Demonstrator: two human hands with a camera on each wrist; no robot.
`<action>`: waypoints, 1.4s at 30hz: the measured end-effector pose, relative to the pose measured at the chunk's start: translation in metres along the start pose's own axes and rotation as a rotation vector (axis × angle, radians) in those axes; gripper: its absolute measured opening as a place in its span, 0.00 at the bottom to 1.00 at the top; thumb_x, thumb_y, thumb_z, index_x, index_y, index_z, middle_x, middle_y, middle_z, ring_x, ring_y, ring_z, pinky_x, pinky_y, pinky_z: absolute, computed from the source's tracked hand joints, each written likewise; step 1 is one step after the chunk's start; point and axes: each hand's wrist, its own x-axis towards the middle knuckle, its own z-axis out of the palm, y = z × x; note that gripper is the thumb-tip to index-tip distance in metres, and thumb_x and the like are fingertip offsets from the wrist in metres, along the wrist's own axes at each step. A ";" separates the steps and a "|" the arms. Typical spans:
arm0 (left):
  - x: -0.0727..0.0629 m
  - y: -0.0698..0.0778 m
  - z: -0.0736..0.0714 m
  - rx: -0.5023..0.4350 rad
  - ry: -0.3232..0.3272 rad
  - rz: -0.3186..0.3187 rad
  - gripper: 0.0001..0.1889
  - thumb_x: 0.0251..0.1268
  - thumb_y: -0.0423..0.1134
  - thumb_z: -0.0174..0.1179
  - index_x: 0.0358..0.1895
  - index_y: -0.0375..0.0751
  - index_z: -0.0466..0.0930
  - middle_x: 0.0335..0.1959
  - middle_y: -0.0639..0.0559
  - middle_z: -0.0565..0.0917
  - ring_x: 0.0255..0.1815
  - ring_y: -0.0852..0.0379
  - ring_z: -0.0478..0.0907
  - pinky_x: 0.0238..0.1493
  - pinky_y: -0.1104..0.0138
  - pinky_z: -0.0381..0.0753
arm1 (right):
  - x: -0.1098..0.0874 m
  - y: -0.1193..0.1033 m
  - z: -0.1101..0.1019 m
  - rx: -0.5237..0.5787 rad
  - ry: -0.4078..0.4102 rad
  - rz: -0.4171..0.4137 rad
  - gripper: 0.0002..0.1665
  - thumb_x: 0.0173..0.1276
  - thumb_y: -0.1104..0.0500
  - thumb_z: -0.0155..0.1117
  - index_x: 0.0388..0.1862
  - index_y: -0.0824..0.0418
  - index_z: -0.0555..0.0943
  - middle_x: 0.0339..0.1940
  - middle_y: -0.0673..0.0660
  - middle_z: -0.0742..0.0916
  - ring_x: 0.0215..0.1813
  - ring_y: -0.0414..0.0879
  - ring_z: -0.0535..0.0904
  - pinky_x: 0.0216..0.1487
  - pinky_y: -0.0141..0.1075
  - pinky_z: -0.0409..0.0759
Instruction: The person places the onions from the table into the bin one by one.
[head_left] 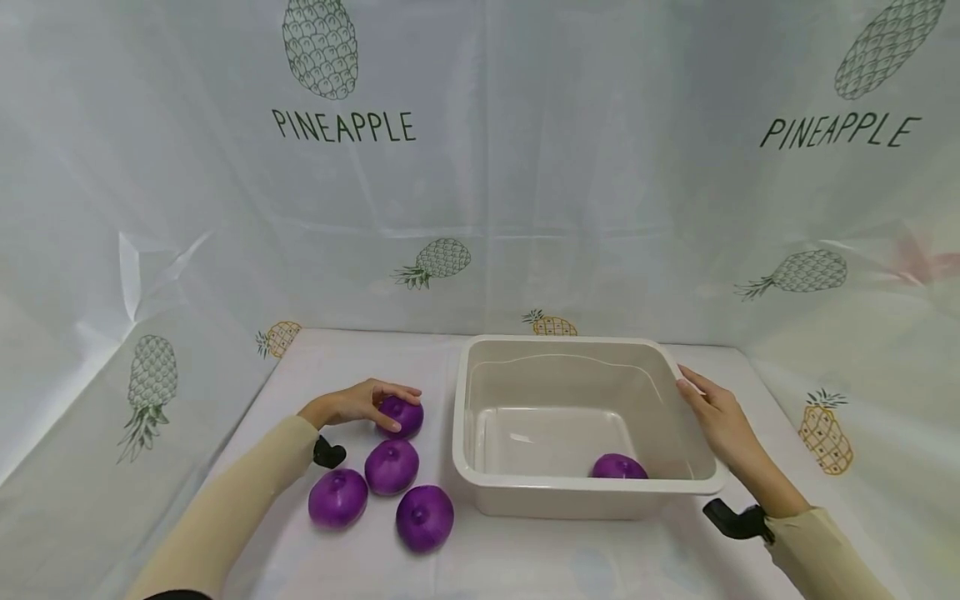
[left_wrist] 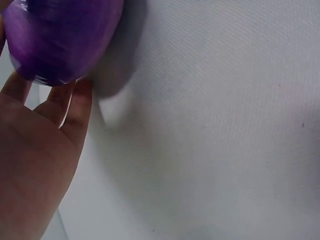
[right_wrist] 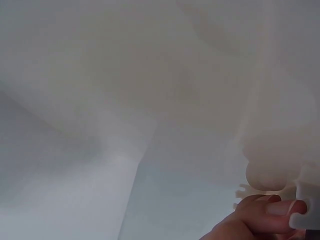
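Note:
My left hand grips a purple onion, thumb on its near side and fingers over its far side. In the left wrist view the onion is round and glossy, cut off by the top edge, with fingers behind it. Just nearer than it lie more onions, one in the middle, one at the left and one in front. A beige plastic bin stands to their right, holding one onion at its near right. My right hand holds the bin's right rim.
A white cloth covers the table. Plastic sheeting printed with pineapples rises behind and along both sides. The bin's far rim is close to the back sheet.

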 end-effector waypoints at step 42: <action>-0.004 0.078 -0.023 -0.026 0.102 0.107 0.26 0.58 0.32 0.72 0.62 0.41 0.81 0.72 0.47 0.70 0.76 0.44 0.58 0.63 0.56 0.74 | 0.000 0.002 0.001 0.007 0.015 -0.022 0.29 0.83 0.56 0.44 0.74 0.74 0.61 0.56 0.82 0.78 0.45 0.65 0.83 0.31 0.33 0.82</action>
